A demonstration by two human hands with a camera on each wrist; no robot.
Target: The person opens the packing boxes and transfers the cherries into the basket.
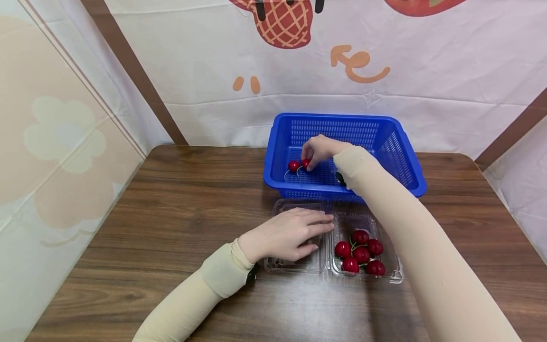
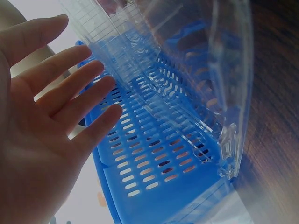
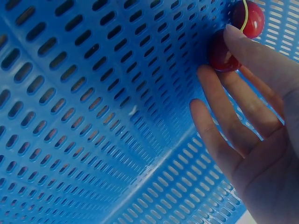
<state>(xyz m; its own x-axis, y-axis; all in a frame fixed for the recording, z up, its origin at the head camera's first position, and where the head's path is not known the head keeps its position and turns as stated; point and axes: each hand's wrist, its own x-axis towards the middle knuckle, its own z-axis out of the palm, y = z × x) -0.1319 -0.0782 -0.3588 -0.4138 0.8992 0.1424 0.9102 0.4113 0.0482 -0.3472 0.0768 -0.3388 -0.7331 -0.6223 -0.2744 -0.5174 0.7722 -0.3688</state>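
Inside the blue plastic basket (image 1: 342, 187), my right hand (image 1: 321, 147) reaches down and pinches a dark red cherry (image 3: 220, 52) between thumb and fingers. A second cherry (image 1: 293, 166) with a thin stem lies right beside it on the basket floor. My left hand (image 1: 285, 232) hovers with spread fingers over the left half of a clear plastic clamshell box (image 1: 314, 264), holding nothing. In the left wrist view its fingertips (image 2: 112, 112) point toward the clear plastic. Several cherries (image 1: 361, 255) with green stems sit in the box's right half.
The clamshell lies unfolded on the brown wooden table (image 1: 183, 204), directly in front of the basket. A white printed cloth (image 1: 205, 114) hangs behind the table's far edge. My right forearm (image 1: 410, 223) passes over the basket's front right side.
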